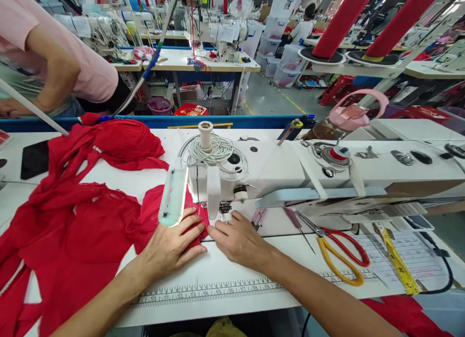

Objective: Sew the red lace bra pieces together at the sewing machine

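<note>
Some red fabric (pixel 103 218), flat left hand (pixel 174 242) atop, right hand (pixel 238 237) beside, curled, grip unclear

Garment workshop, sewing machine (pixel 272 165), red thread cones (pixel 343 24), red fabric (pixel 90 220)

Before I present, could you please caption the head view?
Left hand on red fabric at a sewing machine, right hand close alongside.

One left hand (pixel 173 240), one right hand (pixel 241 241) — both bare; one near sewing machine (pixel 271 167); two large cones of red thread (pixel 342 25); one pair of scissors (pixel 321 232), one awl (pixel 293 218), one pair of thread snips (pixel 258 217), one yellow tape measure (pixel 397 262); one pink-lidded bottle (pixel 348 120); one purple basket (pixel 160 106) — and one printed ruler scale (pixel 210 293)
</note>
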